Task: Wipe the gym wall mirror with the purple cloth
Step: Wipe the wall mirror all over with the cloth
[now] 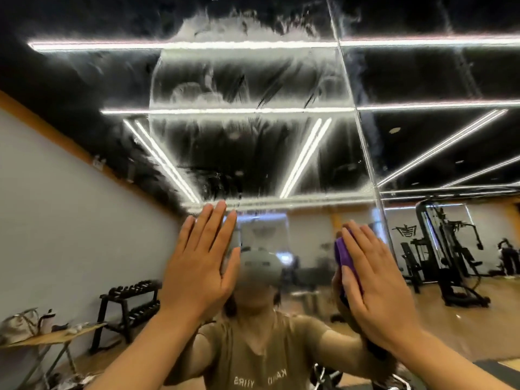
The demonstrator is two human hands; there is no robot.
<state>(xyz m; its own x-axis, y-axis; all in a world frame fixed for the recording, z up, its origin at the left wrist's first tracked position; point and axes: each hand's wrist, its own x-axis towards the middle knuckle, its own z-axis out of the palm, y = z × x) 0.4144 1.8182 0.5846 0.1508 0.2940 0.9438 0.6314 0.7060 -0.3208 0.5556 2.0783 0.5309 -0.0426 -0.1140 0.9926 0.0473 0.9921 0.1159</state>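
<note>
A gym shows reflected in a large wall mirror (253, 122), whose upper glass is covered with hazy white smears and streaks across the dark ceiling and its bright light strips. A seam between mirror panels (363, 130) runs down the right side. The left hand (199, 263) lies flat against the glass, fingers straight and close together, holding nothing. The right hand (377, 282) presses the purple cloth (344, 256) onto the mirror with straight fingers; the cloth peeks out at the thumb side of the palm. In the reflection stand a dumbbell rack (129, 302), a folding table (53, 336) with bags at the left, and a weight machine (447, 254) at the right.
</note>
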